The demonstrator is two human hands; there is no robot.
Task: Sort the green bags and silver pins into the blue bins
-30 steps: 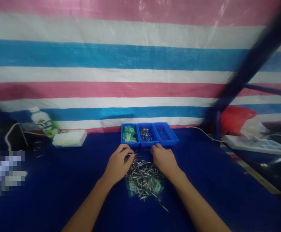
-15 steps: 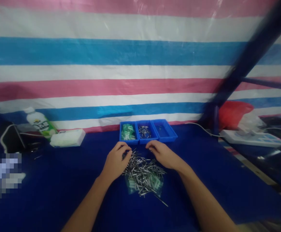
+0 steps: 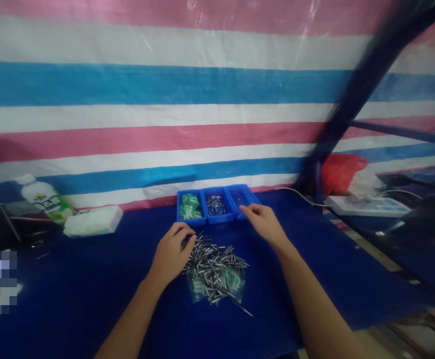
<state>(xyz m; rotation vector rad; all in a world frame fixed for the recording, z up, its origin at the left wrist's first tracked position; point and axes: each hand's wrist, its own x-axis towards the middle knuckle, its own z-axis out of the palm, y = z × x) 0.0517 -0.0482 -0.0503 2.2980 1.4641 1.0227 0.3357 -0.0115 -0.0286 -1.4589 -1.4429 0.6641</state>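
Observation:
A heap of thin metal pins (image 3: 213, 267) lies on the blue table, with small clear-and-green plastic packets (image 3: 235, 280) partly under it. At the heap's upper left edge is my left hand (image 3: 172, 252), its fingers curled and the thumb close to the index finger; whatever they hold is hidden. My right hand (image 3: 264, 224) reaches over the front edge of the right blue bin (image 3: 247, 192), fingertips pinched together, too small to tell on what. That bin holds a few pins. The middle bin (image 3: 220, 218) contains short metal pieces, and the left bin (image 3: 192, 222) green packets.
A bottle (image 3: 43, 197) and a white tissue pack (image 3: 93, 222) stand at the back left. Toward the back right are a red bag (image 3: 340, 172), a white power strip (image 3: 368, 207) and a dark metal frame (image 3: 337, 127). Striped sheeting (image 3: 202, 134) hangs behind the table.
My right hand has moved from above the heap, rightward and forward to the right bin. My left hand stays at the heap's left edge. The whole view has shifted slightly.

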